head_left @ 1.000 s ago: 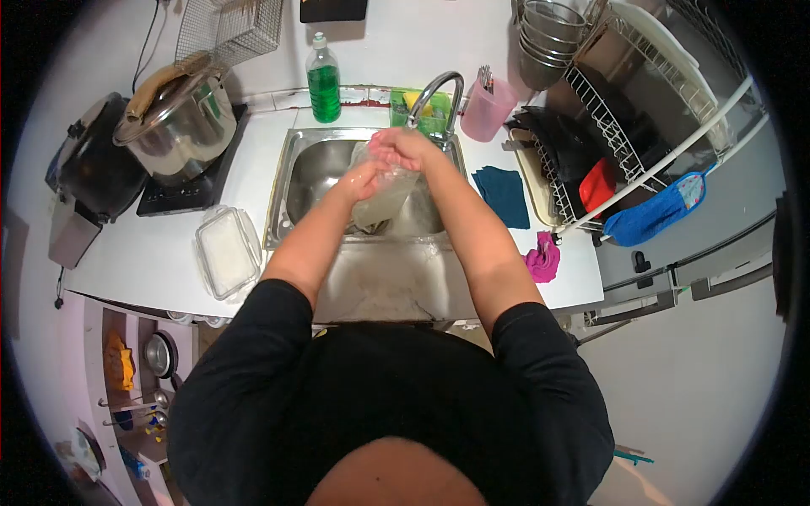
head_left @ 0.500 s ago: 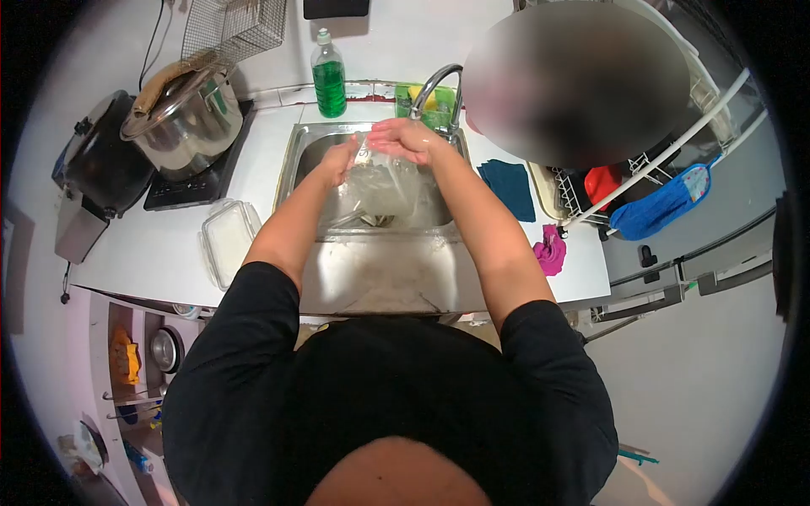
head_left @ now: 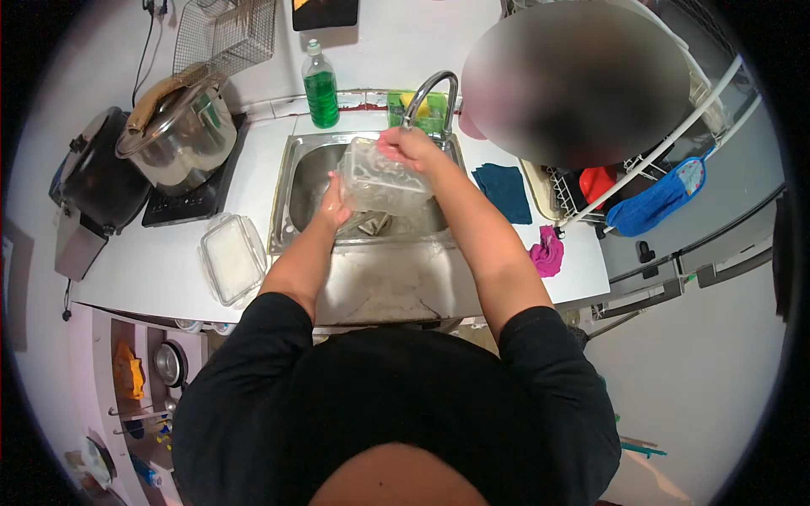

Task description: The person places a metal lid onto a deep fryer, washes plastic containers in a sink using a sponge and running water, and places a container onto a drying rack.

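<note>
A clear plastic food container (head_left: 375,187) is held tilted above the steel sink (head_left: 284,190), its flat base facing up toward me. My left hand (head_left: 337,206) grips it at the near left side, fingers along the wall. My right hand (head_left: 408,150) is closed over its far upper edge, fingers bent against the plastic, just below the curved faucet (head_left: 432,80). Beneath the container, some metal utensils (head_left: 374,223) lie in the basin, partly hidden.
Green dish soap (head_left: 321,97) and a green caddy with a yellow sponge (head_left: 415,104) stand behind the sink. A clear lidded container (head_left: 232,260) and steel pot (head_left: 181,135) are left. Right are a teal cloth (head_left: 504,192), magenta cloth (head_left: 548,251) and dish rack (head_left: 564,196).
The container has turned so its base shows more fully. My left hand has moved down along its side, and my right hand has shifted slightly, its fingers now bent over the edge.
</note>
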Demonstrator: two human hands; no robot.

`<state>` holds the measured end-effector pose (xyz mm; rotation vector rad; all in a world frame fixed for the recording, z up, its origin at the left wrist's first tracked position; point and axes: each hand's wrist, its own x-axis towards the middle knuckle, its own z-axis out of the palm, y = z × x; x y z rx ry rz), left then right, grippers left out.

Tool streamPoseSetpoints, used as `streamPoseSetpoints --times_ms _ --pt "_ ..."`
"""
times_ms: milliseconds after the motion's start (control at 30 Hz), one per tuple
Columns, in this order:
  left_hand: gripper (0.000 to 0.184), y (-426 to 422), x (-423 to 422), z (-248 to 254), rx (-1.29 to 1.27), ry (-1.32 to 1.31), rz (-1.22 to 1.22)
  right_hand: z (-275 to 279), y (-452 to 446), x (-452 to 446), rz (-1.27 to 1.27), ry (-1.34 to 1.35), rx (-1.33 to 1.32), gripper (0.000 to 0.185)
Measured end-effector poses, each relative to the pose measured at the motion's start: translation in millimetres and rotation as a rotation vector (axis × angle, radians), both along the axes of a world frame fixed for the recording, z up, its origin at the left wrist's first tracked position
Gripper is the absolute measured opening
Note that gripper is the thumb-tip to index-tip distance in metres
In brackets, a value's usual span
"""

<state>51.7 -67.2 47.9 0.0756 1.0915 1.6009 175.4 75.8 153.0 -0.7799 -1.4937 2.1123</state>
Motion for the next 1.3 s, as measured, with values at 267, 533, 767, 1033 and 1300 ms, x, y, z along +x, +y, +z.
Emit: streamPoseSetpoints --times_ms 267,533,767,1033,1300 --pt "0.066 2.0 -24.5 -44.8 0.283 -0.232 0.076 -79.8 38.9 37.6 -0.246 -0.432 0.028 0.056" --pt "0.059 10.5 -11.7 -74.1 0.063 -0.068 -0.005 -67.9 57.9 -2.7 -0.056 -0.38 0.157 0.057" --pt "0.054 -5.8 -0.9 -37.8 0.115 -0.158 -0.182 -11.6 12.2 -11.5 0.084 -0.531 0.991 0.065" --pt "0.074 -23.7 6.1 13.6 0.186 -0.268 -0.224 -2.9 17.2 7.1 0.29 -0.326 1.036 0.048" --pt "0.064 -8.7 -0.9 -21.1 0.61 -0.234 0.103 -55.1 55.2 -12.4 -0.381 -0.086 0.659 0.038"
